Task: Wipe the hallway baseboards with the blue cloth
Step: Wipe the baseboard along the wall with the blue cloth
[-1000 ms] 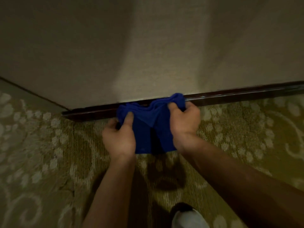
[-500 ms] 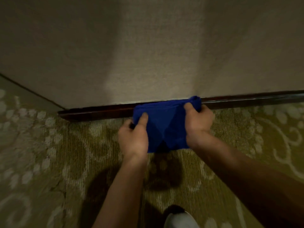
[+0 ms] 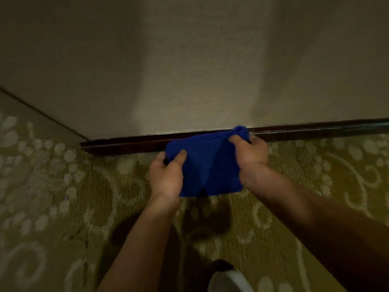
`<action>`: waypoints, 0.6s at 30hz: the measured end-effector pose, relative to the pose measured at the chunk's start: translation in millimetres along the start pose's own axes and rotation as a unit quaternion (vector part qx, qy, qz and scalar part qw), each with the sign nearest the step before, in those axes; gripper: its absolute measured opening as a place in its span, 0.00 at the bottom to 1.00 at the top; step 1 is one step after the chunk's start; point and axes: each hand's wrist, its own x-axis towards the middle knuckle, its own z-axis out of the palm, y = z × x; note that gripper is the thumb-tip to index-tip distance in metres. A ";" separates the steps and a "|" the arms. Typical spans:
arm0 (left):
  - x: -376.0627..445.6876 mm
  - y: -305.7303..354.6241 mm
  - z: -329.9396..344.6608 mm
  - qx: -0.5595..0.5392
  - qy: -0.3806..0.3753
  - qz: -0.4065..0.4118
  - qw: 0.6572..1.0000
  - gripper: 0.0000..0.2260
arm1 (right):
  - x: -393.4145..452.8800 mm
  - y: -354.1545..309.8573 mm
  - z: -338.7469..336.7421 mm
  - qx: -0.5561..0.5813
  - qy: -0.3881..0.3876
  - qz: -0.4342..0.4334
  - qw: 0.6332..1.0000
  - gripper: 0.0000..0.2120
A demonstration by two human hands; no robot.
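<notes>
— Head view: both hands have slid rightward along the baseboard (image 3: 315, 128) since a second ago, so another stretch looks wiped. What holds the blue cloth (image 3: 207, 165)?

— Left hand (image 3: 166, 175) pinches its near-left corner, thumb on top; right hand (image 3: 248, 154) grips the bunched top-right edge against the wood.

— Hidden?

— Fingers behind the cloth, and the baseboard under it. Beyond the right hand the strip runs out of frame; motion blur softens the carpet (image 3: 63, 207).

No readable text — no labels, brands, numbers or signs.
</notes>
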 end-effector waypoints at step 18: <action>19.8 13.7 -25.2 -0.340 0.144 -0.035 0.929 0.11 | -59.6 -3.9 15.1 0.049 -0.210 0.116 0.970 0.06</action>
